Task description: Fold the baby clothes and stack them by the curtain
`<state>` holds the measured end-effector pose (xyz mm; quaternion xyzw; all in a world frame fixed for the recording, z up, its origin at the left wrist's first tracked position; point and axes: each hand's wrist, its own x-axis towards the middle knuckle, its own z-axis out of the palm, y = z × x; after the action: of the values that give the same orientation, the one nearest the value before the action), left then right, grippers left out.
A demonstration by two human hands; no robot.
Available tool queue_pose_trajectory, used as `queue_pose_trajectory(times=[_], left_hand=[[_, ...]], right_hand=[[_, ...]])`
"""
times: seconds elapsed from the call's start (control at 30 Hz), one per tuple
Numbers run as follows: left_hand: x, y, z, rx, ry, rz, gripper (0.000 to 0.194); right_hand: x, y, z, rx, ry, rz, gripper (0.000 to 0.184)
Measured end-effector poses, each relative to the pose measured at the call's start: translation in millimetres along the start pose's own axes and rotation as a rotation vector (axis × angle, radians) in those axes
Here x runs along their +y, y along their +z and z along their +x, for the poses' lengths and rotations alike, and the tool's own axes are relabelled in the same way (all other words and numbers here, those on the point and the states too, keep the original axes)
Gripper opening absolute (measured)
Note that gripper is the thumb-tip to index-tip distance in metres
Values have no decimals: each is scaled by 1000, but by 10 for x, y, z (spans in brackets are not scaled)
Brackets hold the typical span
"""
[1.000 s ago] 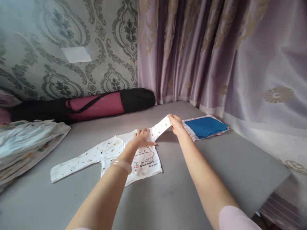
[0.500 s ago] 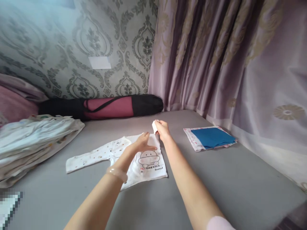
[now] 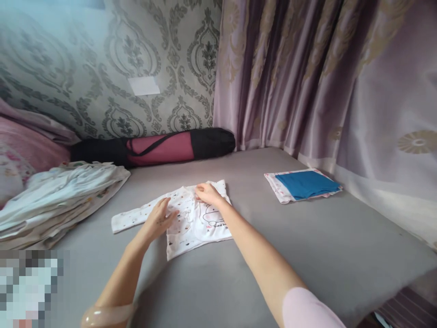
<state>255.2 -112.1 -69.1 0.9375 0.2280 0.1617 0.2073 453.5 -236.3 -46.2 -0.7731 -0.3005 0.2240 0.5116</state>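
A small white long-sleeved shirt [image 3: 182, 241] lies on the grey bed cover, dotted with tiny motifs and bearing a cartoon print with lettering on its right part. One sleeve [image 3: 128, 220] stretches out to the left. My left hand [image 3: 160, 220] rests at the shirt's left side where that sleeve joins, its fingers apart. Over the upper middle of the shirt is my right hand [image 3: 208, 194], fingers pinched together on the white fabric. My right hand and forearm cover part of the print.
A folded blue cloth [image 3: 307, 183] lies on a pink-patterned folded garment [image 3: 280, 193] at right. To the left is a heap of pale clothes [image 3: 71, 196]. A long black and maroon bag [image 3: 164, 149] lies along the wall, beside the curtain [image 3: 269, 77].
My right hand has moved left from the shirt's far right corner to its upper middle, bringing fabric across. My left hand has shifted left, off the print.
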Motion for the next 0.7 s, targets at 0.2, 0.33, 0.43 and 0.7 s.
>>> queue_pose_trajectory(times=[0.2, 0.33, 0.43, 0.7], left_hand=[[312, 47, 317, 17, -37, 73, 47], [582, 131, 607, -39, -257, 79, 35], [749, 205, 762, -135, -426, 32, 40], [953, 296, 812, -78, -403, 193, 25]], right_hand=[[246, -670, 60, 169, 34, 5, 25], [471, -1052, 42, 252, 30, -109, 23], [608, -1089, -40, 224, 6, -175, 16], [595, -921, -362, -9, -238, -578, 28]])
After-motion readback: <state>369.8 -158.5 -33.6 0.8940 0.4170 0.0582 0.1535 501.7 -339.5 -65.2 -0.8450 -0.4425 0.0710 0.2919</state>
